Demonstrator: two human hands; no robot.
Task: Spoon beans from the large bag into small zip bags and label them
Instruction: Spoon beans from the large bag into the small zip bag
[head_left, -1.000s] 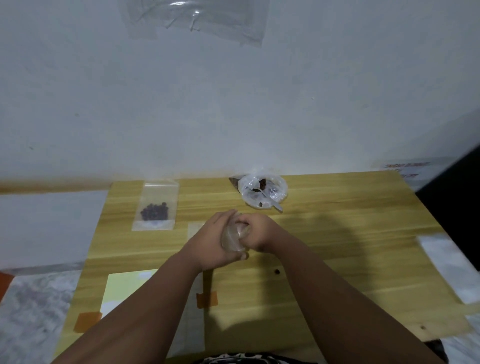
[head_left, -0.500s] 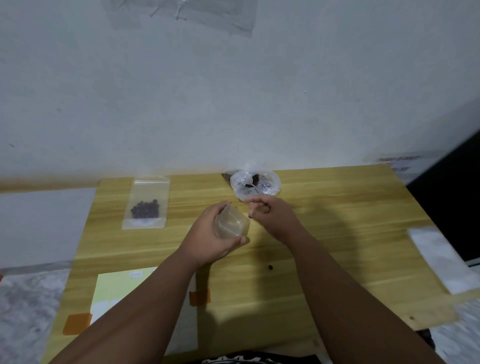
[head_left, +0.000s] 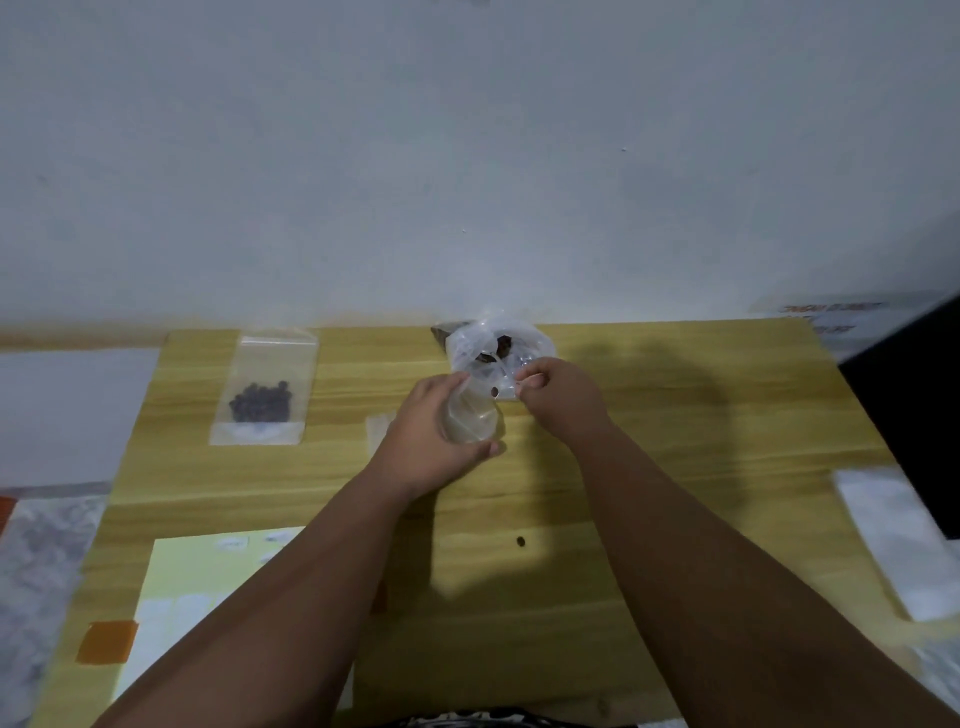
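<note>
The large clear bag (head_left: 498, 343) of dark beans sits at the table's far edge by the wall. My left hand (head_left: 431, 447) grips an empty small zip bag (head_left: 470, 423), holding it upright just in front of the large bag. My right hand (head_left: 563, 402) is at the large bag's mouth and pinches the handle of a clear plastic spoon (head_left: 500, 387); a single dark bean shows at its bowl, over the small bag's opening. A filled small zip bag (head_left: 262, 400) lies flat at the far left of the table.
A yellow-green label sheet (head_left: 208, 566) lies at the near left, partly under my left forearm, with orange tape (head_left: 106, 642) beside it. One loose bean (head_left: 520, 541) lies between my arms. White plastic (head_left: 904, 545) and a dark object (head_left: 919, 415) sit at the right edge.
My hands have come apart. The right hand reached forward to the large bag and took the spoon. The left hand moved the small bag forward towards the large bag.
</note>
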